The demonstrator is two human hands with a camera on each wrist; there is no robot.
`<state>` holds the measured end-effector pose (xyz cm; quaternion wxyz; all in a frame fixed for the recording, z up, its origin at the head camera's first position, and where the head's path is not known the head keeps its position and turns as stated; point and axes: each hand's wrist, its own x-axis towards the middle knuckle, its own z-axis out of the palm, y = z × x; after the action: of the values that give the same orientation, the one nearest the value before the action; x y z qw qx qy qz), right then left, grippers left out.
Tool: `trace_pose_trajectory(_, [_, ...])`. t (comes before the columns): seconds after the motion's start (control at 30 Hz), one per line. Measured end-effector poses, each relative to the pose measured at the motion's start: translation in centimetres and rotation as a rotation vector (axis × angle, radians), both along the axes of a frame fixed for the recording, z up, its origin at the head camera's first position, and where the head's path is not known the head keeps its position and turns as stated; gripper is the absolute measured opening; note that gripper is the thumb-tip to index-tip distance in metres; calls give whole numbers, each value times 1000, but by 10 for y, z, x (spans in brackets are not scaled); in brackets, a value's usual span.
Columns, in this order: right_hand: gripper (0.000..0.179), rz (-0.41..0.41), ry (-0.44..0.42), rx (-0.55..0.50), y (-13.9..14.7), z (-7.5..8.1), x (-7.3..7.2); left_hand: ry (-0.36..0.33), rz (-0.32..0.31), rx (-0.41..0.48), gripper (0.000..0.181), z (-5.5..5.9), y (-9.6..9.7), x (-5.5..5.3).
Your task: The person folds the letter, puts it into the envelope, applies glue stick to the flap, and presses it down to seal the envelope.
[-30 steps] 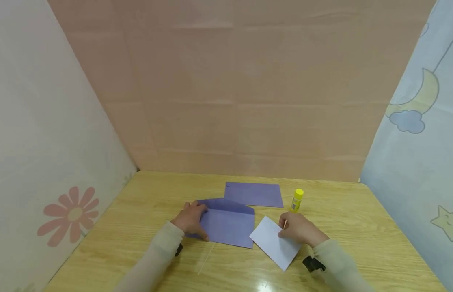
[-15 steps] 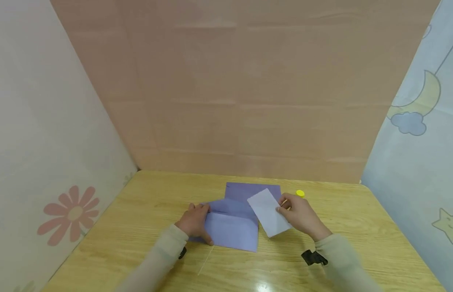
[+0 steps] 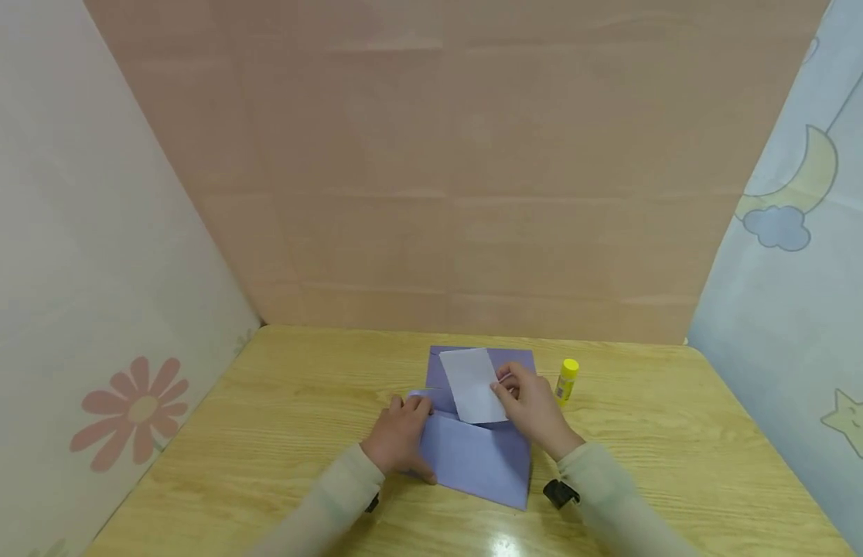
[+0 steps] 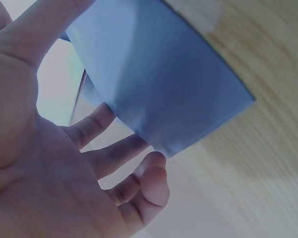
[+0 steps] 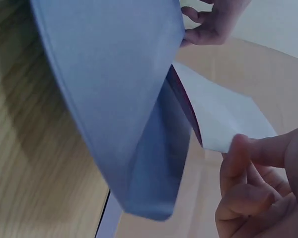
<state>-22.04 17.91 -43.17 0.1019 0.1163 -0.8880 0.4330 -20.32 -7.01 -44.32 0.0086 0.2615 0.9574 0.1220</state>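
My left hand [image 3: 398, 435] grips the left end of a purple envelope [image 3: 476, 460], thumb low on its front and fingers near the top. The envelope's flap is raised and its mouth gapes in the right wrist view. Between thumb and fingers my right hand [image 3: 539, 411] pinches a white card [image 3: 471, 383] by its right edge. The card [image 5: 218, 109] slants with its lower edge at the envelope's mouth, and a dark red strip shows along that edge. How far it reaches inside is hard to see. In the left wrist view, fingers touch the envelope's [image 4: 164, 74] edge.
A second purple envelope [image 3: 515, 357] lies flat behind the card, partly covered. To its right stands a yellow glue stick [image 3: 567, 379], upright on the wooden table [image 3: 299, 387]. A brown sheet [image 3: 431, 193] hangs behind the table, with patterned sheets at both sides.
My right hand has lifted the card off the table and carried it left over the envelope's mouth. My left hand has shifted the envelope to the right and tilted it up slightly.
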Motion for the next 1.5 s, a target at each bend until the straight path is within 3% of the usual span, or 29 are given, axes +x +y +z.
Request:
trace_pose_trajectory(0.43, [8, 33, 50, 185, 3, 3, -4, 1, -20, 11, 89, 5, 8, 3])
trace_pose_trajectory(0.8, [13, 163, 72, 335, 4, 3, 0, 2, -31, 16, 88, 6, 14, 7])
trace_pose_trajectory(1.0, [15, 198, 58, 368, 8, 6, -1, 11, -28, -6, 88, 4, 16, 7])
trace_pose_trajectory(1.23, [12, 226, -29, 412, 14, 5, -1, -21, -54, 11, 91, 3, 19, 12])
trace_pose_trajectory(1.5, [10, 302, -13, 409, 11, 2, 1, 10, -60, -14, 90, 5, 20, 11])
